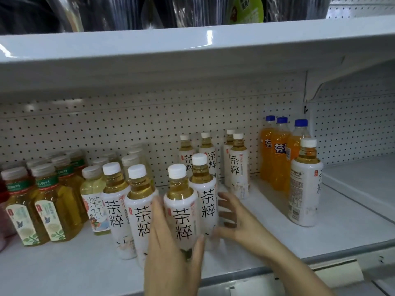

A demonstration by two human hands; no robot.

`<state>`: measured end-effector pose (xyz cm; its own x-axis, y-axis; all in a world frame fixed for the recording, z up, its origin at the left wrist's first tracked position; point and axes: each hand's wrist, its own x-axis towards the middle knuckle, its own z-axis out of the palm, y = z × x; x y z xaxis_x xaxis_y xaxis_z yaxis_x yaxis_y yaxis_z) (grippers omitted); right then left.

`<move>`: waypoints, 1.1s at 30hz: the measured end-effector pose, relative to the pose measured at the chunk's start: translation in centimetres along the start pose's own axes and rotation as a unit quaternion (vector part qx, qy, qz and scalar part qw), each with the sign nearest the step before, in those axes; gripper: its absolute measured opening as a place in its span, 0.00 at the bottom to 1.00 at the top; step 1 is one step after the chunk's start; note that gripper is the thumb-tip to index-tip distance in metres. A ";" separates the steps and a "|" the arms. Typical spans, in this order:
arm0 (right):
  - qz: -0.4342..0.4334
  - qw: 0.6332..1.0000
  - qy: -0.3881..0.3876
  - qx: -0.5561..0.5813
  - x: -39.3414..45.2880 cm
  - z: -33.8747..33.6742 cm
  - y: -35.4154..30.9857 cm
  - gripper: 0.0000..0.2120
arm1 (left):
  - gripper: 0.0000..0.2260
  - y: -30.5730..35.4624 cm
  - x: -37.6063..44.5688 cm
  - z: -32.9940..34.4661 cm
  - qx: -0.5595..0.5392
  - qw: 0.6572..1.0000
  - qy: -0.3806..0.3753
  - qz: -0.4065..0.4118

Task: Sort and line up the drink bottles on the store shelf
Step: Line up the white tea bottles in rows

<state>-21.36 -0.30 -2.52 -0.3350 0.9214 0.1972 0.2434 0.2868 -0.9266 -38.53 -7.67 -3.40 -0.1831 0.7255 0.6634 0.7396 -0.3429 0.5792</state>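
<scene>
Shelf (267, 229) stock: front tea bottle (181, 212), amber liquid, gripped by left hand (171, 244). Rear tea bottle (207, 201), right hand (239, 221) fingers curled round it. Orange soda bottles (277, 161), blue caps, rightward.

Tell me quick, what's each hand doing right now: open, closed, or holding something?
Left hand: closed round the front white tea bottle.
Right hand: closed round the rear white tea bottle.
</scene>
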 end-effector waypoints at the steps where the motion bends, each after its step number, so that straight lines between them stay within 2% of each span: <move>1: -0.006 1.000 0.002 0.014 0.0 0.6 0.1 0.39 | 0.59 -0.4 -1.0 0.5 0.000 0.999 -0.013 -0.032; 4: -0.010 0.998 0.066 0.009 1.1 2.1 0.2 0.35 | 0.53 -0.1 -2.2 0.9 0.004 0.993 -0.044 -0.109; 6: -0.010 0.994 0.106 -0.027 1.8 2.7 0.3 0.33 | 0.48 0.3 -1.6 0.8 0.044 0.988 -0.063 -0.136; 10: -0.012 0.987 0.143 -0.075 2.6 2.5 1.0 0.31 | 0.41 0.7 -0.4 1.4 0.100 0.982 -0.098 -0.129; 15: 0.004 0.975 0.198 -0.103 3.3 -0.1 1.7 0.33 | 0.31 0.4 2.6 4.9 0.069 0.979 -0.118 -0.151; 22: 0.027 0.965 0.199 -0.168 8.8 -1.6 3.0 0.33 | 0.27 -1.9 9.9 10.9 -0.030 0.961 -0.079 -0.263; 29: 0.038 0.950 0.213 -0.225 12.3 -1.0 3.3 0.28 | 0.31 -3.8 13.0 13.2 -0.061 0.960 -0.060 -0.266; 33: 0.043 0.940 0.233 -0.244 13.1 -0.4 3.4 0.27 | 0.33 -4.3 13.6 13.7 -0.036 0.963 -0.055 -0.261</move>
<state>-24.55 12.81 -2.96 0.1137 0.9290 0.3522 0.6785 0.1864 -0.7106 -35.35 11.84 -3.35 -0.4447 0.8678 0.2219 0.5181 0.0471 0.8540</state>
